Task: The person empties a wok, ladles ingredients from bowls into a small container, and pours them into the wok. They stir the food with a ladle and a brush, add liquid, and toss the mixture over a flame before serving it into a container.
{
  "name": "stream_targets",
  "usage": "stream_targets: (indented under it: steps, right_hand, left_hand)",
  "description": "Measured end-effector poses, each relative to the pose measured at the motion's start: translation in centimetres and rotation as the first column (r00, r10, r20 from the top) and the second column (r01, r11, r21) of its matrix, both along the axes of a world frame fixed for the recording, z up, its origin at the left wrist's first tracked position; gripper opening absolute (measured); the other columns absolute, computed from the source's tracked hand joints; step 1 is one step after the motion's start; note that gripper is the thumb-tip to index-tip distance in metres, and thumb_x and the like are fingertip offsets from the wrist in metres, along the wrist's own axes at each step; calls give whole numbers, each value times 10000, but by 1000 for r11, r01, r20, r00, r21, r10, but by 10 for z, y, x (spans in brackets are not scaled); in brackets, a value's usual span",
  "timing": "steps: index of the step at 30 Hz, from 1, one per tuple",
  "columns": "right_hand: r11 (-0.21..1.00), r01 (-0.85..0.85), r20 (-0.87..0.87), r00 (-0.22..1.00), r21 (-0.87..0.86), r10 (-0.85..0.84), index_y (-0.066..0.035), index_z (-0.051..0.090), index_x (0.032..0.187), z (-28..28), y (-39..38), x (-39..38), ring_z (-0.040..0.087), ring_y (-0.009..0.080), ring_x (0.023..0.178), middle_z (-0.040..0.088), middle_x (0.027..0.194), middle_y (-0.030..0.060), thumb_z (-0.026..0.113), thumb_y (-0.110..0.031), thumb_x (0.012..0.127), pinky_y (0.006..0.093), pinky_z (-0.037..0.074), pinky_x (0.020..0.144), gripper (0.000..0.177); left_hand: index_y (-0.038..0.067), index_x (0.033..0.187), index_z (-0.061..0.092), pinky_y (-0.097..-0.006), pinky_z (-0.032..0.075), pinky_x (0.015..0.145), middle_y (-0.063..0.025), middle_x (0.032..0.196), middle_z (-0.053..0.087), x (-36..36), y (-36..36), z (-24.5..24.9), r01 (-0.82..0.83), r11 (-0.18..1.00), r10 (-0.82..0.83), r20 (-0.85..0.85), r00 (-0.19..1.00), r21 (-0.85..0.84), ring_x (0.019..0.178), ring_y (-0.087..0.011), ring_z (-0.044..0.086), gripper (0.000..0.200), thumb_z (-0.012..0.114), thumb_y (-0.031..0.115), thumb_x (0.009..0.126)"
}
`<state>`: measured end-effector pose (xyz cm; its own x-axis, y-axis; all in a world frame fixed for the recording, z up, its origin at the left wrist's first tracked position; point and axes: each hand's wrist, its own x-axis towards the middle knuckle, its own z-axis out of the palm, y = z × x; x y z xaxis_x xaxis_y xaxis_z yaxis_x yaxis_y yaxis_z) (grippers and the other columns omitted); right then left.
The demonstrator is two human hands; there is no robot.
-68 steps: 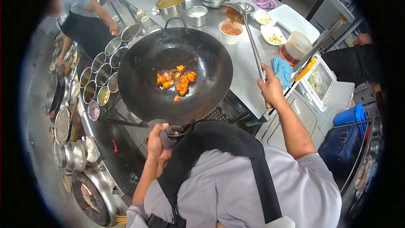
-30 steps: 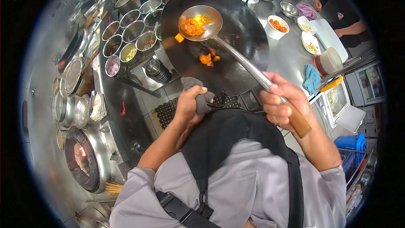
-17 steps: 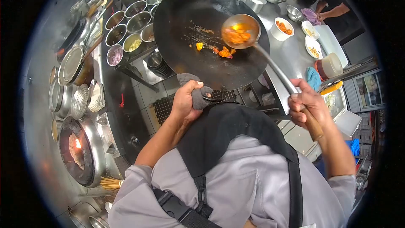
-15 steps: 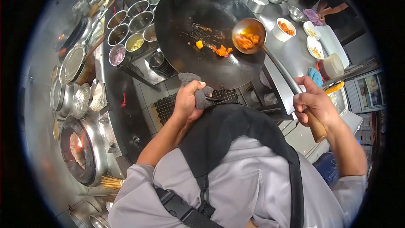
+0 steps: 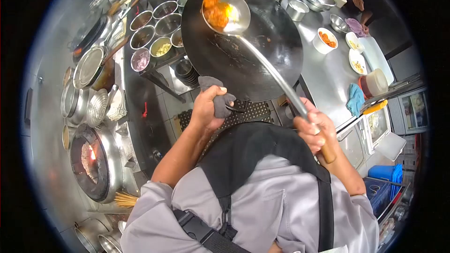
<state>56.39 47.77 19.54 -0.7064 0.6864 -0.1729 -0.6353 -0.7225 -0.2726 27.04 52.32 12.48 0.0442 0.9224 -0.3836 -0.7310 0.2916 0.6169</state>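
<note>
A large dark wok (image 5: 267, 75) is tilted so that its inside faces me. My left hand (image 5: 205, 107) is closed on the wok's near loop handle, with a folded grey cloth (image 5: 221, 103) between. The fingers of my right hand (image 5: 316, 129) wrap round the wooden-ended handle of a long metal ladle (image 5: 276, 77). Its bowl is over the wok's far left part. Orange-red glazed food pieces (image 5: 215, 11) are at the bowl's left side, smeared by motion. Streaks of sauce and tiny bits mark the wok's inside.
On the steel counter (image 5: 311, 84) at right stand a white tub of orange food (image 5: 326, 41), white dishes (image 5: 357, 61) and a blue cloth (image 5: 355, 99). Metal ingredient pots (image 5: 161, 47) line the left. A lit burner (image 5: 91, 159) burns at lower left. Another person's hand (image 5: 357, 1) shows top right.
The ladle has swung left across the wok, and my right hand has moved left and toward me. The food pieces that lay in the wok are gone from its surface. My left hand keeps its grip.
</note>
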Motion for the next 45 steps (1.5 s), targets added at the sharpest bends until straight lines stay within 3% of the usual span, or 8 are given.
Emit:
stream_targets:
  steps: [5, 13, 20, 23, 27, 37, 40, 45]
  right_hand:
    - [999, 46, 115, 992, -15, -44, -145, 479, 1335, 6, -3, 5, 436, 115, 431, 466, 729, 63, 543, -121, 959, 234, 358, 323, 382]
    - [965, 255, 224, 939, 65, -263, -143, 523, 1306, 49, -8, 87, 455, 106, 449, 486, 754, 65, 510, -109, 965, 238, 389, 352, 343]
    - [845, 381, 718, 457, 376, -525, -160, 451, 1159, 85, 30, 155, 427, 112, 457, 489, 709, 45, 550, -59, 925, 234, 325, 373, 274]
    - [831, 406, 712, 444, 381, -544, -160, 459, 1154, 72, 37, 165, 427, 109, 461, 490, 704, 42, 566, -58, 915, 238, 326, 372, 281]
    - [919, 348, 504, 769, 187, -394, -172, 477, 1214, 64, 30, 183, 403, 115, 421, 477, 688, 49, 535, -86, 926, 226, 326, 354, 306]
    - [998, -35, 703, 709, -44, 56, -125, 448, 1233, 88, 47, 98, 428, 141, 408, 471, 666, 85, 554, -68, 912, 273, 329, 343, 343]
    - [997, -71, 44, 996, -13, 72, -75, 421, 1349, 83, 48, 100, 493, 170, 460, 481, 743, 101, 465, -74, 976, 311, 373, 369, 375]
    - [999, -23, -359, 932, 49, 39, -34, 183, 1538, 74, 41, 130, 516, 168, 479, 493, 823, 119, 399, -89, 1007, 319, 428, 433, 576]
  left_hand:
    - [61, 902, 524, -358, 532, 616, -59, 810, 541, 5, -2, 1, 61, 996, -44, 212, 976, -71, 693, -227, 606, 101, 578, 11, 833]
    - [61, 883, 531, -361, 532, 621, -65, 794, 555, 13, -1, -3, 95, 995, -87, 180, 980, -39, 696, -234, 610, 86, 585, 27, 824]
    - [53, 863, 538, -373, 536, 630, -96, 762, 579, 38, 0, 11, 76, 983, -52, 145, 988, -166, 664, -244, 605, 85, 598, 94, 818]
    - [49, 862, 538, -366, 543, 634, -106, 766, 591, 48, 2, 0, 59, 986, -41, 117, 992, -158, 664, -243, 610, 86, 598, 90, 816]
    - [6, 867, 547, -330, 553, 626, -129, 773, 611, 71, 1, 4, 21, 990, -5, 108, 994, -143, 671, -235, 627, 94, 592, 79, 827]
    - [56, 956, 494, -359, 543, 563, -72, 817, 548, 110, 0, 11, -119, 986, 147, -290, 946, 113, 647, -200, 596, 197, 585, -19, 798]
    - [62, 968, 482, -361, 536, 553, -72, 838, 541, 108, 5, 15, -116, 990, 134, -314, 940, 75, 659, -203, 591, 224, 590, -22, 791]
    - [61, 879, 539, -340, 551, 547, -57, 732, 567, 96, 5, 27, -111, 993, 106, -157, 982, -27, 587, -219, 619, 117, 628, 46, 804]
